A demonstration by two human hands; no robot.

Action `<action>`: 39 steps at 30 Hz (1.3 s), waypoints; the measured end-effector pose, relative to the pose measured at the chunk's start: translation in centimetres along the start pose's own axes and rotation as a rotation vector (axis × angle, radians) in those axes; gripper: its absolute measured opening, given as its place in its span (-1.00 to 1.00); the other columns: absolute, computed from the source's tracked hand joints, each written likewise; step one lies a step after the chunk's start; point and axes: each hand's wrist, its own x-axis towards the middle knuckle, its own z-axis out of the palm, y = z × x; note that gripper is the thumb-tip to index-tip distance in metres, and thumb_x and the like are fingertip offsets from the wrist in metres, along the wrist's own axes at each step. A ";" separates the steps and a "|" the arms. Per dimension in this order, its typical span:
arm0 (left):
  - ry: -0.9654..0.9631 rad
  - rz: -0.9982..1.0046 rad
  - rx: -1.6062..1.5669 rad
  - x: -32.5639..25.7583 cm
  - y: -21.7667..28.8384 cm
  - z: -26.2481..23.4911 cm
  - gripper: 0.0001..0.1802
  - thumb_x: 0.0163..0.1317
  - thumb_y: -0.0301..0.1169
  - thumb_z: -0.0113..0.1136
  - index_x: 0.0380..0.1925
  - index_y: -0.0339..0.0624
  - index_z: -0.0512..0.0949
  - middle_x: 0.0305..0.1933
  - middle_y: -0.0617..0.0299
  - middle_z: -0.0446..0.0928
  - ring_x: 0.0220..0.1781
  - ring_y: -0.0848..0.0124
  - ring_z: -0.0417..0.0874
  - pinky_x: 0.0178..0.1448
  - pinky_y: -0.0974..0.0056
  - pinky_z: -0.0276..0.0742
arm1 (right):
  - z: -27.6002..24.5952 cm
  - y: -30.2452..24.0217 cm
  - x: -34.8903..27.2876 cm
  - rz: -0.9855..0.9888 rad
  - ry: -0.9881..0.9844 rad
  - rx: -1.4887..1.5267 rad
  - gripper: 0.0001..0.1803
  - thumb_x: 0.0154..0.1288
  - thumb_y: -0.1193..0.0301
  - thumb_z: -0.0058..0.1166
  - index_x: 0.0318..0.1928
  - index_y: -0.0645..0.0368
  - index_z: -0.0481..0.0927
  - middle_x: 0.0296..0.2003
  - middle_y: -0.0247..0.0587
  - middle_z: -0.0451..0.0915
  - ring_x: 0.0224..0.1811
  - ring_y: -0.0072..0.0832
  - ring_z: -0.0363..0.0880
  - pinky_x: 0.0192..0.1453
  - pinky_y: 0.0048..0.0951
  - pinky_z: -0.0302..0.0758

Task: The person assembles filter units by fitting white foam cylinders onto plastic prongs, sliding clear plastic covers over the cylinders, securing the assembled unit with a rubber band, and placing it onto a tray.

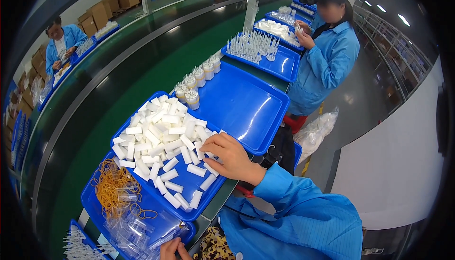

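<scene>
My right hand (231, 156) is over the right side of a pile of short white cylinders (159, 130) in a blue tray (188, 177). Its thumb and fingers are curved and apart, with the fingertips at a white cylinder (199, 150); whether they grip it is unclear. At the bottom edge, my left hand (174, 250) shows only in part, fingers bent together beside clear plastic pieces (135, 231). What it holds, if anything, I cannot make out. These pieces share a nearer blue tray (90, 198) with a heap of tan rubber bands (116, 189).
Beyond the pile, a blue tray (241, 108) has several bundled white cylinders (192, 96) along its left edge. A green conveyor belt (95, 137) runs at left. A co-worker in blue (327, 61) stands at right beside a tray of upright thin parts (251, 47).
</scene>
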 end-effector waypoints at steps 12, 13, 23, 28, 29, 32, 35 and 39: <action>-0.009 0.021 0.004 -0.3 0.5 0.0 -0.84 0.12 -0.69 0.16 -0.28 -0.39 0.63 -0.33 -0.08 0.60 -0.38 0.14 0.61 -0.29 0.25 0.54 | -0.1 0.4 -0.5 -0.029 0.033 -0.037 -0.71 -0.01 0.59 0.22 -0.19 0.17 0.59 -0.18 -0.19 0.52 -0.18 -0.25 0.52 -0.13 -0.32 0.48; -0.008 0.014 0.010 -0.4 0.5 -0.1 -0.84 0.12 -0.69 0.16 -0.28 -0.39 0.63 -0.33 -0.08 0.60 -0.38 0.14 0.61 -0.29 0.25 0.54 | 0.1 0.2 -0.4 -0.029 0.028 -0.029 -0.71 -0.01 0.59 0.22 -0.19 0.17 0.59 -0.18 -0.19 0.52 -0.18 -0.25 0.52 -0.13 -0.32 0.48; 0.218 0.069 0.235 -0.8 -1.7 -5.2 -0.80 0.01 -0.78 0.19 -0.35 -0.32 0.61 -0.43 0.02 0.58 -0.45 0.17 0.59 -0.35 0.27 0.48 | 0.4 -1.1 0.1 0.067 -0.047 -0.294 -0.58 -0.05 0.63 0.17 -0.08 0.15 0.57 -0.12 -0.04 0.55 -0.07 -0.04 0.53 -0.05 -0.18 0.50; 0.576 -0.130 0.520 -2.8 -2.7 -10.9 -0.86 0.07 -0.74 0.20 -0.35 -0.37 0.59 -0.40 0.09 0.58 -0.38 0.33 0.58 -0.27 0.36 0.45 | 0.2 -0.6 0.7 -0.023 -0.006 -0.144 -0.72 0.13 0.61 0.11 -0.10 0.21 0.63 -0.22 -0.12 0.56 -0.30 -0.36 0.55 -0.29 -0.47 0.48; 0.623 -0.143 0.586 -3.6 -3.3 -12.1 -0.87 0.10 -0.72 0.19 -0.34 -0.36 0.60 -0.40 0.13 0.58 -0.40 0.39 0.56 -0.28 0.38 0.43 | 0.3 -1.0 0.9 -0.038 -0.021 -0.121 -0.72 0.13 0.61 0.11 -0.10 0.21 0.63 -0.22 -0.12 0.56 -0.30 -0.36 0.55 -0.29 -0.47 0.48; 0.750 -0.256 0.771 -5.0 -4.2 -14.8 -0.97 0.12 -0.60 0.25 -0.41 -0.27 0.60 -0.46 0.14 0.57 -0.47 0.32 0.57 -0.37 0.32 0.43 | 0.0 -1.2 1.2 0.063 -0.020 -0.094 -0.74 0.21 0.57 0.12 -0.06 0.23 0.62 -0.25 -0.23 0.56 -0.37 -0.53 0.46 -0.31 -0.56 0.43; 0.728 -0.476 1.058 -7.6 -6.5 -18.4 -0.84 0.16 -0.39 0.31 -0.54 -0.18 0.58 -0.49 0.21 0.57 -0.52 0.33 0.56 -0.42 0.29 0.40 | -0.2 -0.7 0.8 0.223 0.170 0.160 -0.71 0.29 0.52 0.11 0.03 0.27 0.58 -0.29 -0.39 0.51 -0.38 -0.72 0.34 -0.31 -0.69 0.32; 0.837 -0.973 1.213 -9.1 -7.5 -20.6 -0.67 0.04 -0.11 0.40 -0.61 -0.14 0.61 -0.52 0.23 0.58 -0.51 0.29 0.58 -0.42 0.23 0.42 | -0.7 -1.5 -0.1 0.440 0.233 0.620 -0.72 0.31 0.52 0.09 0.02 0.27 0.57 -0.24 -0.34 0.56 -0.34 -0.71 0.41 -0.22 -0.72 0.37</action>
